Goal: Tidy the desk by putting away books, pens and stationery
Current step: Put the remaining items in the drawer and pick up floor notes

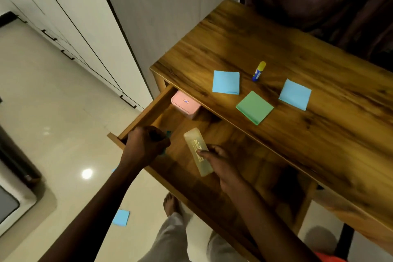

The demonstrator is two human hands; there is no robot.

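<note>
Looking down on a wooden worktop (297,53) with its drawer (146,110) pulled out. Left hand (146,144): curled at the drawer's near left corner, fingers closed around something small and teal that is mostly hidden, so what it is cannot be told. Right hand (221,164): fingers pinching the near end of a translucent yellowish pencil case (196,151), which is inside the drawer, angled toward the back. A pink box (185,107) sits at the drawer's back left corner, partly under the worktop edge. On the worktop lie two blue paper squares (225,82) (295,94) and a green paper square (254,107) between them, none touching; a glue stick (258,71) with a yellow cap lies just behind them. Another blue paper square (121,217) lies on the tiled floor (53,112), near a bare foot (171,204). White cupboards (70,17) line the left wall.
</note>
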